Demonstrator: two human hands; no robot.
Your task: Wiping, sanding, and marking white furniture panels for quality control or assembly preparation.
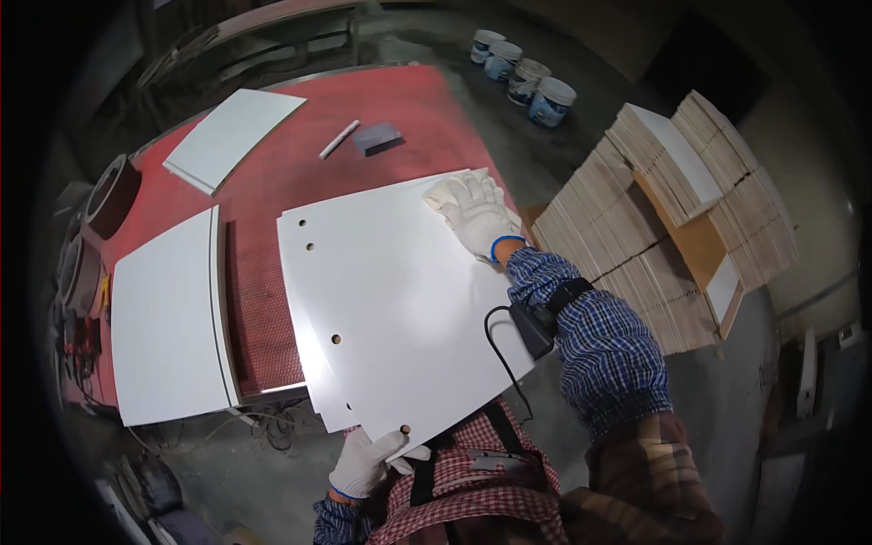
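While our gloved left hand (365, 461) pinches the near edge of the white panel (400, 300) w/ fingers clamped, the panel lies tilted over the red table (272, 173). Our right hand (477, 216) presses a cloth (442, 193) flat on its far corner, fingers together; other panels lie nearby

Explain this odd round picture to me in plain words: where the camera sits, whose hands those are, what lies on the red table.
The camera sits on a person's head and looks down through a wide lens, so straight edges bend. Both gloved hands are that person's own. The right hand presses a pale cloth onto a large white panel with drilled holes. The left hand grips that panel's near edge. On the red table lie two more white panels, a white stick and a small grey block. Stacked boards and tubs stand beyond.
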